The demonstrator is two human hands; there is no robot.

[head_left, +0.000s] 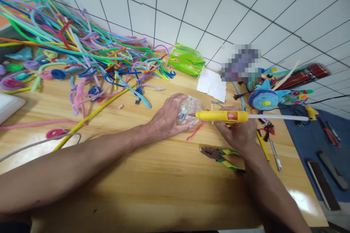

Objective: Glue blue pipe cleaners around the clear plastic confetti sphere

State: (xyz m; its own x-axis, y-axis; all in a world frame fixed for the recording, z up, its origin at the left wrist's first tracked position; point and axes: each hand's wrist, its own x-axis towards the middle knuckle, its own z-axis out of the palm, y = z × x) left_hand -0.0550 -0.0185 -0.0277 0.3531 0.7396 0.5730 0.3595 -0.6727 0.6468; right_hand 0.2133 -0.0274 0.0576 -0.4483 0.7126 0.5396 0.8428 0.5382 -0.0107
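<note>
My left hand [166, 118] is curled around a clear, roundish container [188, 107] with small coloured bits showing in or on it; I cannot tell which. In my right hand [240, 133] is a yellow glue gun [221, 116], a white glue stick [279, 117] reaching out of its back. The gun's metal nozzle points left and overlaps the container; whether it touches is unclear. A pink strand [195, 131] lies just below the container. Pliers [216, 154] with green and yellow handles rest on the table under my right hand.
Pipe cleaners [90, 54] are heaped at the back left, with coiled rounds [58, 74] before them. A green packet [186, 60] and white paper [212, 84] lie near the tiled wall. At right are a blue coiled craft piece [264, 99], a pen [276, 156] and a blue mat [303, 131].
</note>
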